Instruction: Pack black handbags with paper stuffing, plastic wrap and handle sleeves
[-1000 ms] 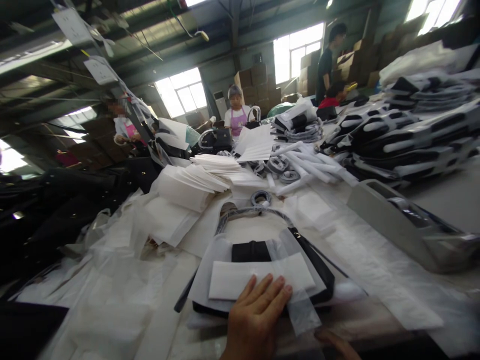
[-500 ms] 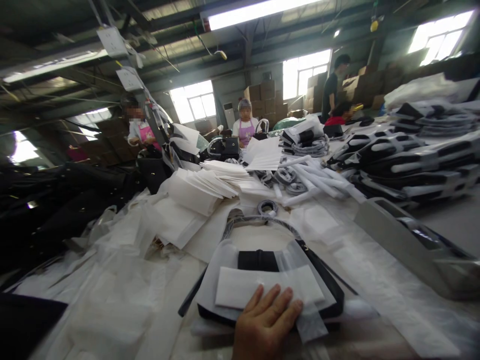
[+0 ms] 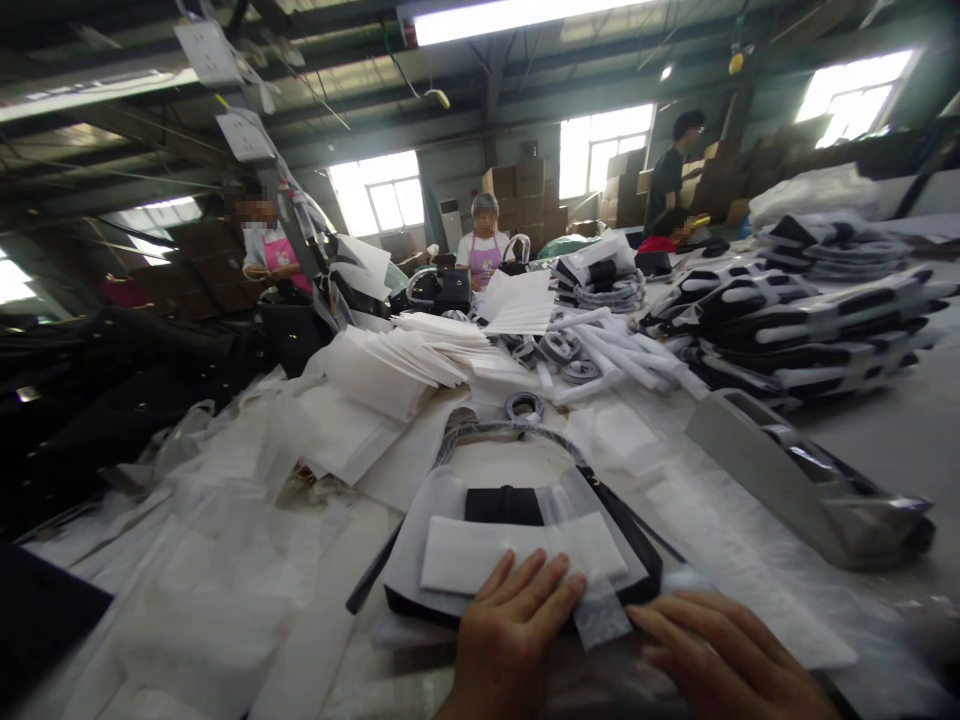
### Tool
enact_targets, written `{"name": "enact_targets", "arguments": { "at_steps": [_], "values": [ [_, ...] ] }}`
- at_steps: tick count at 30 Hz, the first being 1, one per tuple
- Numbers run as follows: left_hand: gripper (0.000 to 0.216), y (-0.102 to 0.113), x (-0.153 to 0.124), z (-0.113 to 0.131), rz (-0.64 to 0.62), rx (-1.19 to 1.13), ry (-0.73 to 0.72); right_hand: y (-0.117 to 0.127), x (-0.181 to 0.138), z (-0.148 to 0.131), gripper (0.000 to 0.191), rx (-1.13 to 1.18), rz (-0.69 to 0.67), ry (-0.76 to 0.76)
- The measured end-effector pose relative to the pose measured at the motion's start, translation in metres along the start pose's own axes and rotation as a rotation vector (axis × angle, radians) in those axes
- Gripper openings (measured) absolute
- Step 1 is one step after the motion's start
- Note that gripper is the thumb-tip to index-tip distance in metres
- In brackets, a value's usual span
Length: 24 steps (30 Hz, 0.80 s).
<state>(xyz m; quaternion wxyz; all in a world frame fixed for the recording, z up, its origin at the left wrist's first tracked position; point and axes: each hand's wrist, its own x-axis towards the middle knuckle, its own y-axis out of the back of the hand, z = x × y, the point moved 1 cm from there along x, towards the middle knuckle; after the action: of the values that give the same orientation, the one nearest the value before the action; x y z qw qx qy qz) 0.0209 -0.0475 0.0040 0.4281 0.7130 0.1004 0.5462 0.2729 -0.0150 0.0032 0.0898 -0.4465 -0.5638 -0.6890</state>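
A black handbag (image 3: 650, 572) lies flat in front of me, its arched handle (image 3: 517, 430) covered in clear plastic. Translucent white wrapping and a folded white sheet (image 3: 469, 560) cover most of its front. Over the sheet lies my left hand (image 3: 514, 620), flat with fingers extended. A strip of clear tape (image 3: 602, 612) runs down the front, its loose end hanging past the bag's lower edge. My right hand (image 3: 724, 640) is at the bag's lower right corner, fingers stretched out and their tips close beside the tape end; whether they touch it I cannot tell.
A grey tape dispenser (image 3: 795, 490) stands to the right. White paper sheets (image 3: 390, 365) and plastic wrapping (image 3: 210, 590) pile up on the left. Wrapped black bags (image 3: 810, 330) are stacked at the right. Black bags (image 3: 112, 390) fill the far left. Several people are farther back.
My right hand has come into view from the lower right, reaching the bag's corner. The left hand stays on the white sheet. The whole view has shifted slightly.
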Motion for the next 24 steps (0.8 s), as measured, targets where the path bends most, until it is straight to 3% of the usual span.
{"name": "enact_targets", "arguments": {
  "at_steps": [3,7,15,24],
  "values": [
    [0.039,0.001,0.001,0.001,-0.013,-0.011,0.006,0.0,0.035,0.004,0.028,-0.017,-0.048,0.103],
    [0.04,0.003,0.002,0.003,-0.047,-0.035,0.026,-0.007,0.051,0.007,0.031,0.028,-0.119,0.208],
    [0.039,0.004,0.001,0.005,-0.069,-0.065,0.08,-0.004,0.057,0.004,0.023,0.19,-0.013,0.245],
    [0.039,0.002,-0.002,0.004,-0.085,-0.077,0.067,0.004,0.044,-0.004,0.025,0.15,-0.064,0.307]
  ]
}}
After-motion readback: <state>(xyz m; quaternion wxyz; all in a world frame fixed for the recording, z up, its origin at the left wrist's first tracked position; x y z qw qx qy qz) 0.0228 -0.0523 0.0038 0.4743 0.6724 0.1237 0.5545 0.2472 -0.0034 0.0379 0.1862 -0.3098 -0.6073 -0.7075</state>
